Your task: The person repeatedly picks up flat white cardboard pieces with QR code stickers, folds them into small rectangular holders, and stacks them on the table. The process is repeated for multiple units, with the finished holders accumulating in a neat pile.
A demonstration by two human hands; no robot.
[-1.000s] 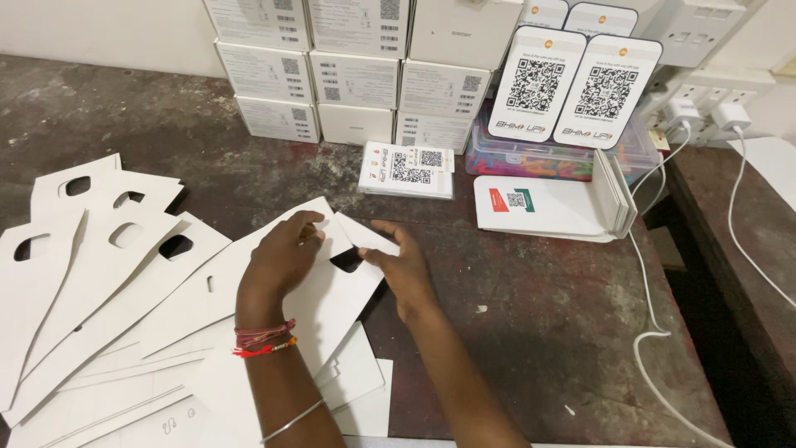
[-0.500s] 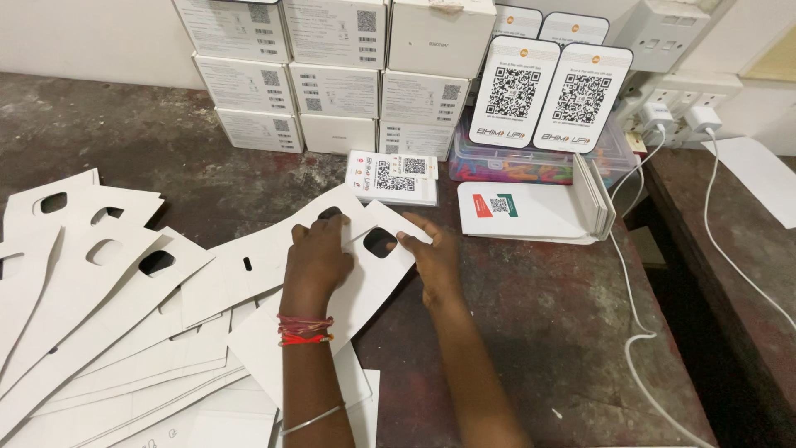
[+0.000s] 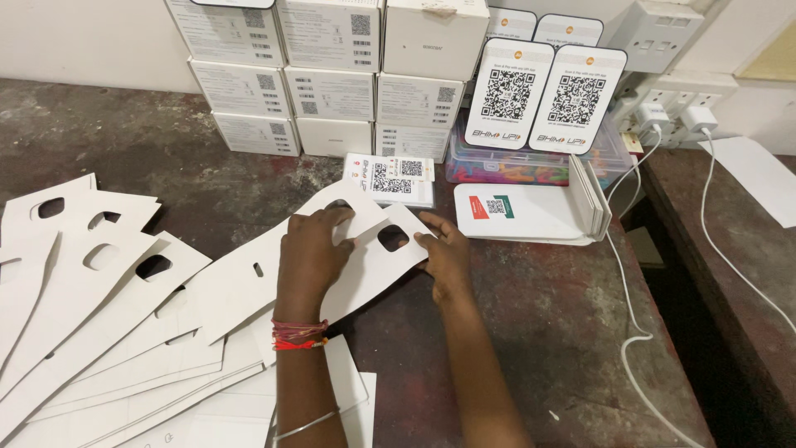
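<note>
A flat white die-cut cardboard sheet with a rounded hole lies on the dark table in the middle of the head view. My left hand presses flat on it, fingers spread toward the upper flap. My right hand pinches the sheet's right edge beside the hole. A red thread band and a thin metal bangle sit on my left wrist. More white die-cut sheets fan out to the left, overlapping one another.
Stacked white boxes line the back wall. Two white code placards stand on a clear box of coloured items. A white folded stand and a small code card lie ahead. White cables trail from wall sockets at right.
Both hands have slid the top sheet up and to the right, toward the small code card. The view has tilted slightly, so the boxes sit higher in the frame.
</note>
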